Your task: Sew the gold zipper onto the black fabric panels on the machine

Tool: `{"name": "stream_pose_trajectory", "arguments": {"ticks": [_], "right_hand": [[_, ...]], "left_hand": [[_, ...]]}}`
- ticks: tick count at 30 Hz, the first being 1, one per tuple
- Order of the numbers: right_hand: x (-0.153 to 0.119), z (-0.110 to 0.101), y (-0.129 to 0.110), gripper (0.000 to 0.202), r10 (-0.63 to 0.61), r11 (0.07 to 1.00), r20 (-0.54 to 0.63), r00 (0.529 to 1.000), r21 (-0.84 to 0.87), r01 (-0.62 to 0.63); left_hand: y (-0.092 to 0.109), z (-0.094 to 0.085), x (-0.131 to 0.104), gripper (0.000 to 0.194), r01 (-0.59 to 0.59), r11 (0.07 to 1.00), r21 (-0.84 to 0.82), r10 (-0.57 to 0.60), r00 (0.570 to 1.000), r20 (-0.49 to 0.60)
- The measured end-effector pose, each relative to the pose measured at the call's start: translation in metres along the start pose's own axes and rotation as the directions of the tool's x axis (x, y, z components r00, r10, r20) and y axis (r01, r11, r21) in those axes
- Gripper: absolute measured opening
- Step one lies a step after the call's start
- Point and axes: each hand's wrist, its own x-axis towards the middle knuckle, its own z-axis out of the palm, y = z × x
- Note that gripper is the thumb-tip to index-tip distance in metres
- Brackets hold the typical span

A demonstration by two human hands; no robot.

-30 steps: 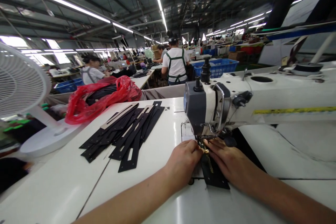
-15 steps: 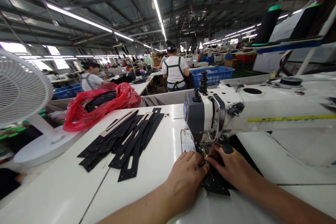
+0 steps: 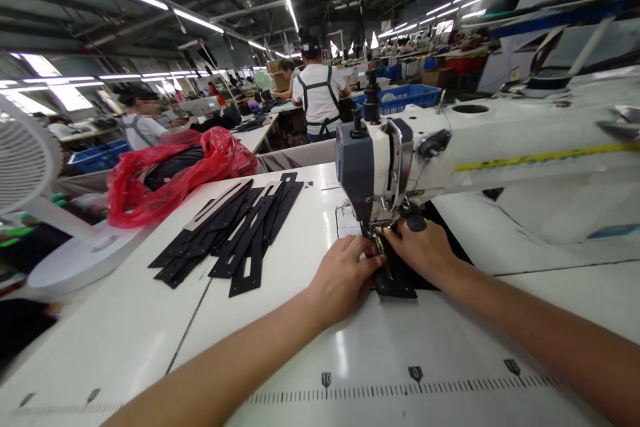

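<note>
A white flat-bed sewing machine (image 3: pixel 485 137) with a dark gray head stands on the white worktop (image 3: pixel 280 340), a yellow measuring tape along its arm. Under the needle area lies a flat black panel (image 3: pixel 397 285) with a gold-toned metal zipper (image 3: pixel 379 248) on it. The left hand (image 3: pixel 343 273) is bent closed, gripping the zipper between thumb and fingers, just in front of the machine's head. The right hand (image 3: pixel 425 250) reaches in from the other side, fingertips at the zipper's far end near the needle; whether it pinches anything I cannot tell. More black material lies beneath and beyond the right hand.

To the left of the machine, a loose pile of black slotted strips (image 3: pixel 235 233), some showing beige, overlaps on the worktop. Behind it sits a crumpled red plastic bag (image 3: pixel 185 173) holding dark material, near a white fan (image 3: pixel 30 160). Farther back, a person (image 3: pixel 320 93) in a white shirt and green straps stands beside a blue plastic basket (image 3: pixel 410 99).
</note>
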Motion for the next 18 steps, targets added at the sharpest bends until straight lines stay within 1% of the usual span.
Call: {"name": "stream_pose_trajectory", "arguments": {"ticks": [1,2,3,4,5,6,7,8,10,12,13,14,15,18], "right_hand": [[-0.008,-0.008,-0.001,0.034,-0.028,1.0,0.0,1.0,0.009,0.028],[-0.017,-0.016,-0.002,0.034,-0.093,0.995,0.004,0.996,0.027,0.093],[-0.027,-0.023,-0.003,0.036,-0.185,0.982,0.006,0.983,0.05,0.184],[-0.037,-0.029,-0.003,0.044,-0.304,0.95,0.009,0.953,0.075,0.302],[-0.045,-0.033,-0.002,0.056,-0.415,0.906,-0.002,0.91,0.092,0.413],[-0.052,-0.034,-0.001,0.063,-0.493,0.865,-0.022,0.87,0.1,0.492],[-0.056,-0.034,0.0,0.06,-0.534,0.837,-0.049,0.844,0.105,0.536],[-0.057,-0.033,0.001,0.05,-0.539,0.831,-0.078,0.839,0.113,0.544],[-0.053,-0.03,0.003,0.028,-0.471,0.858,-0.111,0.875,0.172,0.483],[-0.043,-0.03,0.005,0.024,-0.4,0.867,-0.104,0.911,0.28,0.413],[-0.038,-0.032,0.005,0.024,-0.382,0.858,-0.088,0.92,0.334,0.389],[-0.034,-0.035,0.006,0.023,-0.378,0.847,-0.07,0.923,0.378,0.375],[-0.03,-0.038,0.007,0.023,-0.382,0.835,-0.056,0.923,0.407,0.37],[-0.027,-0.042,0.009,0.024,-0.422,0.816,-0.062,0.905,0.408,0.409]], "left_hand": [[-0.001,-0.001,-0.001,0.029,0.018,1.0,-0.021,-0.019,1.0,-0.015],[-0.003,-0.002,-0.001,0.028,0.037,0.998,-0.047,-0.038,0.999,-0.024],[-0.005,-0.003,0.0,0.027,0.051,0.996,-0.076,-0.053,0.998,-0.031],[-0.006,-0.004,0.001,0.025,0.059,0.993,-0.102,-0.062,0.998,-0.031],[-0.007,-0.005,0.002,0.023,0.063,0.991,-0.12,-0.066,0.997,-0.027],[-0.008,-0.006,0.003,0.021,0.062,0.989,-0.131,-0.065,0.998,-0.018],[-0.007,-0.007,0.004,0.02,0.058,0.989,-0.138,-0.06,0.998,-0.01],[-0.006,-0.008,0.004,0.019,0.061,0.988,-0.14,-0.063,0.998,-0.006],[-0.002,-0.01,0.002,0.018,0.12,0.985,-0.125,-0.124,0.992,-0.028],[0.003,-0.011,-0.002,0.013,0.233,0.968,-0.088,-0.24,0.967,-0.081],[0.005,-0.011,-0.004,0.008,0.278,0.958,-0.071,-0.284,0.953,-0.102],[0.007,-0.01,-0.005,0.004,0.298,0.953,-0.06,-0.303,0.946,-0.114],[0.008,-0.009,-0.005,0.003,0.291,0.955,-0.055,-0.296,0.948,-0.119],[0.005,-0.002,0.0,0.012,0.2,0.98,-0.007,-0.2,0.971,-0.129]]}}
